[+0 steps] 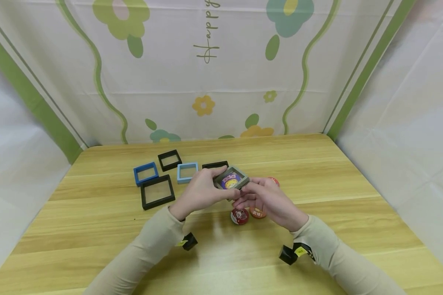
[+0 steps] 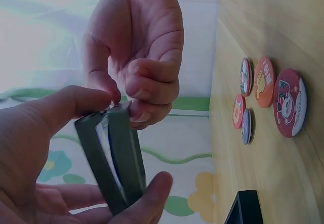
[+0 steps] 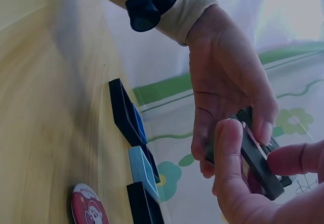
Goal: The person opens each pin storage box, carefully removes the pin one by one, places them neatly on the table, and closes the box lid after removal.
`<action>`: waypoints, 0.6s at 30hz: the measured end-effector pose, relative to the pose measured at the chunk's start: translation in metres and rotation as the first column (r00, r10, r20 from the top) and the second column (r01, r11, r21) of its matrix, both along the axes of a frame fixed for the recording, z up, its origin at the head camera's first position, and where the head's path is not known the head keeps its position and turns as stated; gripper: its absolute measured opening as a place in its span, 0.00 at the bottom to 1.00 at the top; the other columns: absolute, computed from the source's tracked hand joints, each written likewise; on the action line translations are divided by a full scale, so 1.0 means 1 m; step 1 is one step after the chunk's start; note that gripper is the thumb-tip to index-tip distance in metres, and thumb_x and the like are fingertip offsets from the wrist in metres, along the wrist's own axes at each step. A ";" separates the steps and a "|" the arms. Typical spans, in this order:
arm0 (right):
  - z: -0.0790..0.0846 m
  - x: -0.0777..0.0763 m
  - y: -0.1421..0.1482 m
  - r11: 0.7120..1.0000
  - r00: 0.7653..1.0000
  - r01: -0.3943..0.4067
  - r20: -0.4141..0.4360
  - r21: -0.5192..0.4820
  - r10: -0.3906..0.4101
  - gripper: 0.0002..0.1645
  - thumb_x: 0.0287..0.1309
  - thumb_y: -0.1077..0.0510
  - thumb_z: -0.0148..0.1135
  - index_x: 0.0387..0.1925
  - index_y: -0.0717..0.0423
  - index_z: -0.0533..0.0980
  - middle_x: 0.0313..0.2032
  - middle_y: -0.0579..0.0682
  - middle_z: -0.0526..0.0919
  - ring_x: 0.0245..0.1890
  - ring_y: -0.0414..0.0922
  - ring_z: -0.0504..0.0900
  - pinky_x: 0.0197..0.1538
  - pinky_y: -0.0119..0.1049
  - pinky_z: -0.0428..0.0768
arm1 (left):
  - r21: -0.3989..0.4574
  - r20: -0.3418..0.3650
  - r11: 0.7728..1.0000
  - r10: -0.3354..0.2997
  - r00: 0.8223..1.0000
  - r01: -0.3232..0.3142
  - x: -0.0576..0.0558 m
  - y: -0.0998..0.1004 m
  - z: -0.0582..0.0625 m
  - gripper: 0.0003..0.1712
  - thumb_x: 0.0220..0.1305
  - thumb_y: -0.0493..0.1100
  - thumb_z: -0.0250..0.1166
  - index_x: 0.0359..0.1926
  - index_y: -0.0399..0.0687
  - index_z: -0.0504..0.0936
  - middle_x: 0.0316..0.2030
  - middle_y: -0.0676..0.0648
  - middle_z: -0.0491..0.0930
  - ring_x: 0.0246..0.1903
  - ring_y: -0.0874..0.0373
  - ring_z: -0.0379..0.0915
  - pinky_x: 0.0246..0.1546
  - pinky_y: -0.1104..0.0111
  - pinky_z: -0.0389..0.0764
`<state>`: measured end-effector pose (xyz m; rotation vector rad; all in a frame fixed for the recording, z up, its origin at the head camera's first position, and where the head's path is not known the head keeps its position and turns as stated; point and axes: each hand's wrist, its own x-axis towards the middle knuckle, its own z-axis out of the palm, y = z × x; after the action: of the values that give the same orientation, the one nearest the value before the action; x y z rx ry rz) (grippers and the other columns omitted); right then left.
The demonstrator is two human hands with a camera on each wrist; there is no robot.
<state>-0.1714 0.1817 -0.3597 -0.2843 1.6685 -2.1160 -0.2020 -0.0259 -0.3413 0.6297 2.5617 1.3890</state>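
Note:
My left hand (image 1: 203, 189) grips a grey-green display frame (image 1: 245, 179) between thumb and fingers, above the table. Inside it shows a round purple badge (image 1: 229, 179) with a yellow cartoon face. The frame's two halves (image 2: 126, 150) stand slightly apart, with a gap along the side in both wrist views. At the near right corner, the thumb and fingertips of my right hand (image 1: 271, 203) pinch the frame's edge. Beneath that hand lie a dark red badge (image 1: 239, 216) and an orange badge (image 1: 258, 212), with another red badge (image 1: 275, 181) partly hidden behind it.
Left of the hands lie a large black frame (image 1: 145, 196), a dark blue frame (image 1: 146, 183), a small black frame (image 1: 164, 167) and a light blue frame (image 1: 187, 180). Another black frame (image 1: 215, 164) is partly covered by my left hand. A floral cloth (image 1: 162, 90) hangs behind the table.

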 end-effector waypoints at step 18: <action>-0.001 -0.002 0.000 0.999 0.998 0.037 0.057 -0.040 -0.035 0.20 0.66 0.65 0.46 0.52 0.79 0.68 0.36 0.63 0.83 0.35 0.51 0.85 0.45 0.43 0.82 | 0.206 0.050 0.972 0.108 0.993 -0.117 0.000 0.002 -0.002 0.41 0.56 0.67 0.69 0.62 0.47 0.76 0.52 0.51 0.81 0.49 0.56 0.78 0.46 0.58 0.79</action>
<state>-0.1732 0.1814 -0.3611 -0.2072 1.6115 -2.1661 -0.2023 -0.0242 -0.3438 0.4875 2.4764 1.7055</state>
